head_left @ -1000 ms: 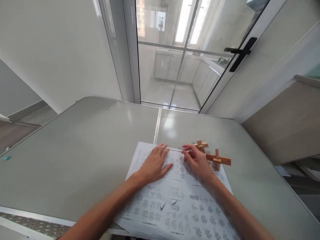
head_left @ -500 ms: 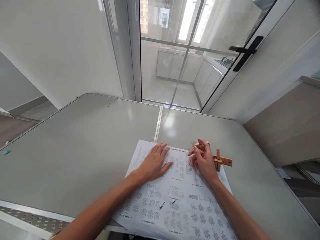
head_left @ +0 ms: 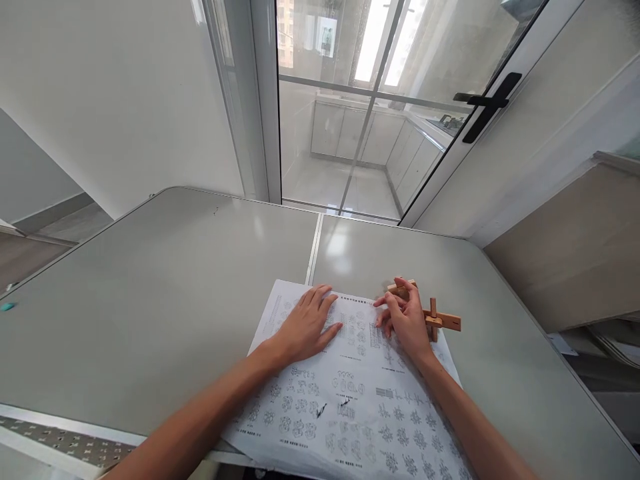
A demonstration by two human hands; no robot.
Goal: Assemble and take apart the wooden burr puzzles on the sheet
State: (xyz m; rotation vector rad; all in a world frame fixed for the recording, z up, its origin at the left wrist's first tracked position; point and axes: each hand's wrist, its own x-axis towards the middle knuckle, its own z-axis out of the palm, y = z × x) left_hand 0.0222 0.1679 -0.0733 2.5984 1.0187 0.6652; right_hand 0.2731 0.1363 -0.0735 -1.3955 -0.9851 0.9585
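A large white sheet of paper, printed with rows of small line diagrams and text, lies on the grey table. My left hand rests flat on its upper left part, fingers stretched and thumb apart, holding nothing. Over the sheet's upper right edge is my right hand, with loosely bent fingers spread apart. Just behind its fingertips sits a light wooden block, partly hidden by them. Beside its wrist side lies a cross-shaped assembly of wooden bars, its left end hidden by the hand.
The grey table has a pale seam running away from me. Beyond its far edge is a glazed door with a black handle. A small teal piece lies at the far left edge. Walls stand on both sides.
The whole view has shifted very slightly. Both hands, the paper and the wooden pieces keep their places.
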